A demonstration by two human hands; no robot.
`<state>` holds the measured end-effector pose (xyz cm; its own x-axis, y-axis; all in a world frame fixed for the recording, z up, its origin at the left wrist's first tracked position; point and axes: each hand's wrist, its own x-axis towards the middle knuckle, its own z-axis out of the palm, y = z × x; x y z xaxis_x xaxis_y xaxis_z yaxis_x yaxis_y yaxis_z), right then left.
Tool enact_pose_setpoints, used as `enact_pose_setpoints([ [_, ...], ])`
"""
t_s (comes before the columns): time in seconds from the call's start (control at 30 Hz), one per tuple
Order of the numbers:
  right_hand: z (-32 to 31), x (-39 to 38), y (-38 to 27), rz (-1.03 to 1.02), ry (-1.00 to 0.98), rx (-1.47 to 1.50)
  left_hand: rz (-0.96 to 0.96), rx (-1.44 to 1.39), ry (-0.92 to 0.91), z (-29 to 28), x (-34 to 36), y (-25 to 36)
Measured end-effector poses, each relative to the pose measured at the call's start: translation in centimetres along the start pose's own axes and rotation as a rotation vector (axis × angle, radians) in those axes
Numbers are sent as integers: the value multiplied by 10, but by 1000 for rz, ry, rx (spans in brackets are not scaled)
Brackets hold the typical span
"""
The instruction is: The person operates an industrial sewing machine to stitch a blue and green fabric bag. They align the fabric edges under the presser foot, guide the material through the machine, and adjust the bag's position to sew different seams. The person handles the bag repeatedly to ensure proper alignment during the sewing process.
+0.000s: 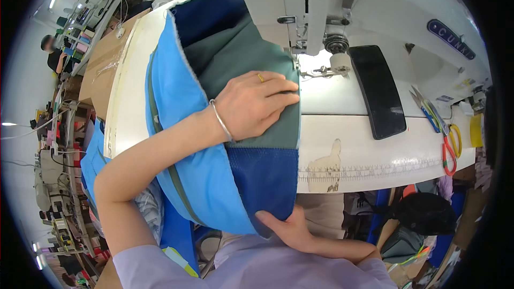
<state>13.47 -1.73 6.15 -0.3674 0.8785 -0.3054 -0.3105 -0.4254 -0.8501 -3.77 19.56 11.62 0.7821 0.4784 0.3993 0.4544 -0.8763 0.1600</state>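
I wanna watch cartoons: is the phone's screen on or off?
Looks off: the smartphone on the white sewing table is plain black on top, with nothing lit.

The person wears a plain, pale lavender top of soft cloth (251, 262), its short sleeves ending above the elbows: a loose left sleeve (136, 267) and a right sleeve (370, 272) of the same shade. Fine creases run across the front of the cloth, and no print shows on it. Both forearms are bare. A slim, smooth, silver-coloured metal bangle (219, 119) rings the left wrist. The left hand (252, 104) is ungloved and carries a narrow, gold-coloured ring (261, 78) near the base of one finger. The right hand (292, 231) is likewise ungloved, without visible jewellery.
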Motion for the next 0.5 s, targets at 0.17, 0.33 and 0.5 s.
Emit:
enact_pose_setpoints([
  [0.17,0,6,5,-56,-6,-2,-25,-5,-8,-2,7,-12],
  [0.33,-4,4,-1,41,-70,13,-38,-1,-88,-15,-2,22],
  [0.5,-5,-4,7,63,-111,-34,-28,-88,-163,-30,-19,71],
])
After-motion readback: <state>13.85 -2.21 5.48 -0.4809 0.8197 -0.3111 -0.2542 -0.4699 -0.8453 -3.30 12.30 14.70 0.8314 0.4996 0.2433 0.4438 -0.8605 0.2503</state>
